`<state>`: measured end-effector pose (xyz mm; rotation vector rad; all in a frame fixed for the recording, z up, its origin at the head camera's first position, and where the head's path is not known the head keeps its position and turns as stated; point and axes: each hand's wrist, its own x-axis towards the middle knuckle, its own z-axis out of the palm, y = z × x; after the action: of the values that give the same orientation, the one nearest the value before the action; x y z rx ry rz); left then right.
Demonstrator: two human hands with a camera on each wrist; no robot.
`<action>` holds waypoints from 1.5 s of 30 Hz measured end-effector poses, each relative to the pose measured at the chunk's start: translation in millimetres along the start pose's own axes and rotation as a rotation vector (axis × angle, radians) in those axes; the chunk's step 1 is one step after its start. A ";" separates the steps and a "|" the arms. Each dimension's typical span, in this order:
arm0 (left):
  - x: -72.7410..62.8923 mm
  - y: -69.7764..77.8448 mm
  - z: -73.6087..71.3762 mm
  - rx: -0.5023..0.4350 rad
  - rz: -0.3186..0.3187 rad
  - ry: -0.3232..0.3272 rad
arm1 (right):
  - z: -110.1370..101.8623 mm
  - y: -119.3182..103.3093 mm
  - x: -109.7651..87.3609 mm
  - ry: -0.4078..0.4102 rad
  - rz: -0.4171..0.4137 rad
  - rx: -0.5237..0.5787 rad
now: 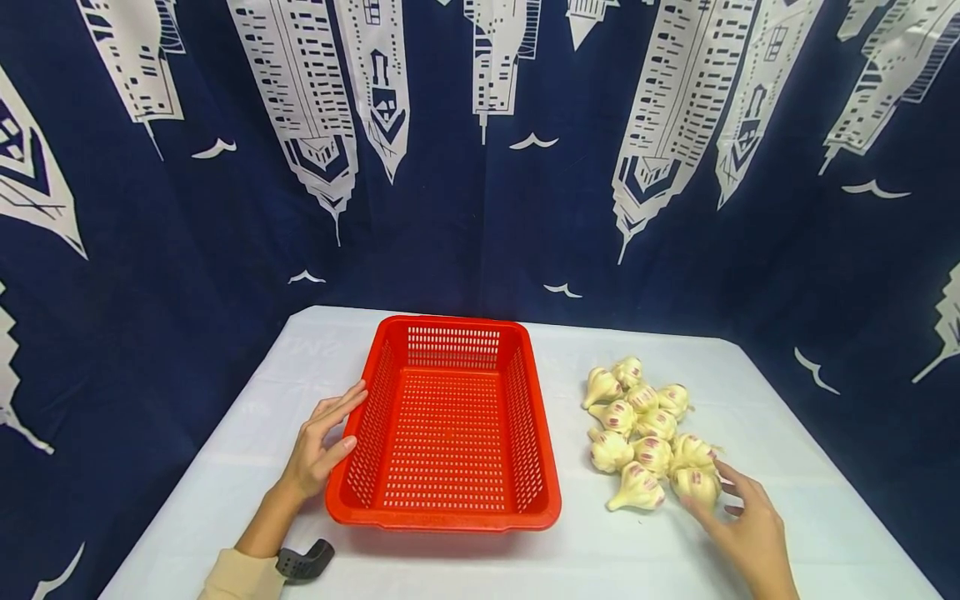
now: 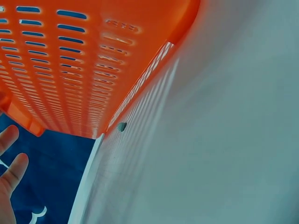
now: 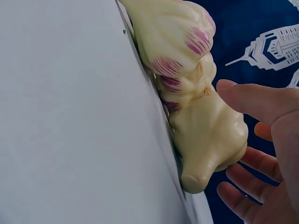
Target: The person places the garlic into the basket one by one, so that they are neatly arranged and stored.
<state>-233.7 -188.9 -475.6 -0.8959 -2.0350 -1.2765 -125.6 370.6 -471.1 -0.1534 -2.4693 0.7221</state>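
Note:
In the head view a red plastic basket [image 1: 450, 442] with slotted walls stands on the white table, with nothing in it. My left hand [image 1: 318, 446] is at its left rim, fingers extended along the edge and thumb apart. The left wrist view catches the basket's outer wall [image 2: 70, 60] and two fingertips [image 2: 16, 170]. To the right lies a cluster of several garlic bulbs [image 1: 656, 425], cream with purplish marks. My right hand [image 1: 750, 525] is spread around the nearest right-hand garlic bulb [image 1: 696, 485]; the right wrist view shows thumb and fingers beside a bulb [image 3: 210, 130], not closed on it.
The white tablecloth [image 1: 585, 558] covers the table. A dark blue curtain [image 1: 480, 225] with white building prints hangs behind it and at both sides. A black strap [image 1: 303, 561] is at my left wrist.

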 end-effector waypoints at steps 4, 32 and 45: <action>-0.3 0.4 0.7 -0.008 -0.012 0.000 | 1.0 4.0 0.7 -0.024 0.039 0.005; -3.2 1.8 1.0 0.010 -0.022 -0.021 | -3.3 5.5 -5.6 0.000 0.197 0.110; -1.7 0.1 -2.0 -0.005 -0.032 -0.021 | -10.8 -27.0 6.8 0.137 0.135 0.194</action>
<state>-232.3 -191.2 -476.1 -0.8860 -2.0703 -1.2948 -124.3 354.5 -446.1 -0.2881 -2.2609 0.9703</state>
